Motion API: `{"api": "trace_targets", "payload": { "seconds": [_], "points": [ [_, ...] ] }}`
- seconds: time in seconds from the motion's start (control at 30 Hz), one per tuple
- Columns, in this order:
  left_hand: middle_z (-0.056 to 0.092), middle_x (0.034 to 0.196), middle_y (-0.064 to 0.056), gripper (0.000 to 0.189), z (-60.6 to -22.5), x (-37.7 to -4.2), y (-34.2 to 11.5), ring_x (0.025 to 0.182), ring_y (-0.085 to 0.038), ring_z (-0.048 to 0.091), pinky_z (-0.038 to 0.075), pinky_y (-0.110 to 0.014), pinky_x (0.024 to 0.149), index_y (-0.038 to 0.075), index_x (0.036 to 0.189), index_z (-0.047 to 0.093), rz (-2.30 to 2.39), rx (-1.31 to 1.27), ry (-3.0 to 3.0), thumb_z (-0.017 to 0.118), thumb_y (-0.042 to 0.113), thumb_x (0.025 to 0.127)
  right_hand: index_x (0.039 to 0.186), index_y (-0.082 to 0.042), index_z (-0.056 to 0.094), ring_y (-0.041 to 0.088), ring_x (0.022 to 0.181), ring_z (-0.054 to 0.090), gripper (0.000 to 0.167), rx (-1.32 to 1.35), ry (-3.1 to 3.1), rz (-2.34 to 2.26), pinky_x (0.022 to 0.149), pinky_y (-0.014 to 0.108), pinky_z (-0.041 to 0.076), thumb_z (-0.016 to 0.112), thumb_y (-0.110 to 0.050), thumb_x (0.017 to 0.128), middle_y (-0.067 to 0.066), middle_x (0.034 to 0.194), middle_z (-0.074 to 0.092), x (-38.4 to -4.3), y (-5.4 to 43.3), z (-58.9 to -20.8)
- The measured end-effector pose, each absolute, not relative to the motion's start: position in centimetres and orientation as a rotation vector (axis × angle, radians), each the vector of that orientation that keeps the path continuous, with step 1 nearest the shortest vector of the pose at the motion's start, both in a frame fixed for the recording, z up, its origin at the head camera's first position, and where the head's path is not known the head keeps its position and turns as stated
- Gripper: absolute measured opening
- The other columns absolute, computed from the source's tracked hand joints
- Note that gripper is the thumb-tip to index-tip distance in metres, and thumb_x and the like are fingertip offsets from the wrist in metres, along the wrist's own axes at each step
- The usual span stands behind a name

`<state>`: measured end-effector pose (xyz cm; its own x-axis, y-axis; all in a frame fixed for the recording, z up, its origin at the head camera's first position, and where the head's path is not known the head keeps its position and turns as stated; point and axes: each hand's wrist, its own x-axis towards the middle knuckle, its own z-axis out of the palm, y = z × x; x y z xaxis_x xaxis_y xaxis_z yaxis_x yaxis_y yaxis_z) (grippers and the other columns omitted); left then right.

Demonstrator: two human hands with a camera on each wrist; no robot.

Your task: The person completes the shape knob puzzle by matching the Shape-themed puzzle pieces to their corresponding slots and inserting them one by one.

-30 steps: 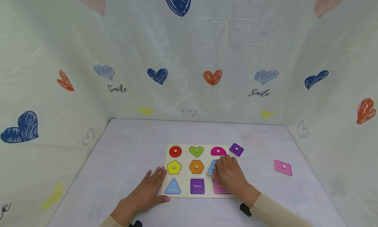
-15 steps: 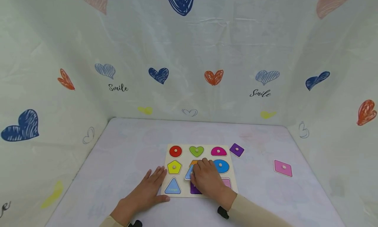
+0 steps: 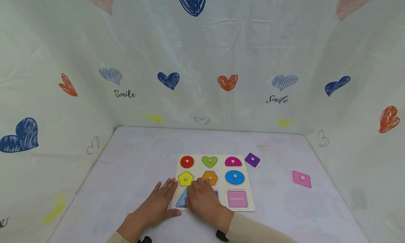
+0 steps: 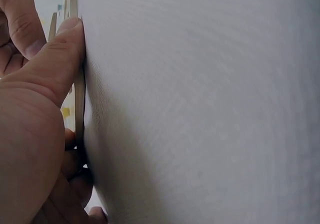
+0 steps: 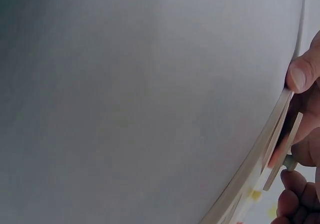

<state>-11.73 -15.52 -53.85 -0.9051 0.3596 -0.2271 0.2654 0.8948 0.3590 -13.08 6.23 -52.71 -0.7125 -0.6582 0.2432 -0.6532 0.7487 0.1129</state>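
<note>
A blue triangle puzzle piece (image 3: 184, 197) hangs over the matching blue triangle recess at the board's near left corner, slightly askew to it. My right hand (image 3: 205, 203) pinches it by its small knob (image 5: 289, 162), and the right wrist view shows the piece tilted just above the board. With fingers spread, my left hand (image 3: 155, 205) lies along the left edge of the cream puzzle board (image 3: 222, 192), its thumb (image 4: 57, 57) at the near edge. A purple square recess is mostly hidden under my right hand. The pink rectangle recess (image 3: 237, 199) shows its printed word.
Set in the board are a red circle (image 3: 187, 162), green heart (image 3: 209, 161), magenta half-circle (image 3: 233, 161), yellow pentagon (image 3: 185, 179), orange hexagon (image 3: 210, 176) and blue oval (image 3: 235, 177). A purple square piece (image 3: 252, 160) lies at the far right corner; a pink rectangle piece (image 3: 301, 179) lies farther right.
My right hand has carried the triangle piece leftward across the board, from over the blue oval, past the hexagon, to the triangle recess. My left hand has stayed in place.
</note>
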Motion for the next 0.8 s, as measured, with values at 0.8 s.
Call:
{"api": "trace_targets", "payload": {
  "seconds": [0.8],
  "points": [
    [0.036,0.171,-0.01,0.106,-53.8,-11.6,-15.6,0.162,-0.032,0.026,0.018,-0.061,0.131,0.006,0.164,0.037,0.471,0.504,2.791,0.079,0.063,0.085,0.121,-0.012,0.072,0.014,0.096,0.056,0.038,1.087,-2.752,-0.012,0.094,0.027,0.054,0.069,-0.044,0.101,-0.002,0.106,0.07,-12.7,4.7,-53.2]
  ]
}}
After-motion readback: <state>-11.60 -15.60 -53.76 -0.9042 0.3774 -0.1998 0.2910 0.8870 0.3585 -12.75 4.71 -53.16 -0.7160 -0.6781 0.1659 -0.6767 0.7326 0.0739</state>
